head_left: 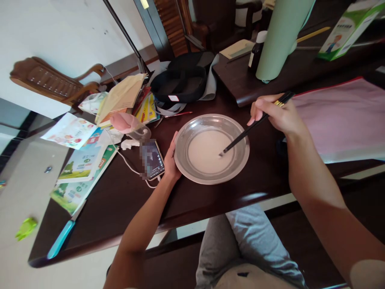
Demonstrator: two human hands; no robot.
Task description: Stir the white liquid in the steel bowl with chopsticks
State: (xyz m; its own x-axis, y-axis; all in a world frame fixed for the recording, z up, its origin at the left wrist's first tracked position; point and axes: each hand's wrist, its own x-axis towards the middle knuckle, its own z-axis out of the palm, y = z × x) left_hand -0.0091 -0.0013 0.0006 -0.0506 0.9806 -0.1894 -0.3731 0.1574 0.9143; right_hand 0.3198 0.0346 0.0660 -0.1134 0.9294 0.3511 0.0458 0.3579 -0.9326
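Observation:
A wide metal bowl (pixel 242 150) stands on the dark table in front of me, with a milky, off-white liquid (pixel 207 150) in its bottom. My left hand (pixel 172 162) grips the bowl's left side, its fingers partly hidden beneath and behind the wall. Above the right rim, my right hand (pixel 275 112) is closed around black chopsticks (pixel 249 130) with gold bands near the top. They slant down to the left, and their whitened tips touch the liquid; whether it is one stick or a pair held together is hard to tell.
Left of the bowl lies a phone (pixel 152 159) with a white cable. A knife with a blue handle (pixel 61 239) rests at the table's left edge by several books (pixel 81 164). Behind are a black bag (pixel 183 82) and a green cylinder (pixel 282 40); rightward, a pink mat (pixel 339 120).

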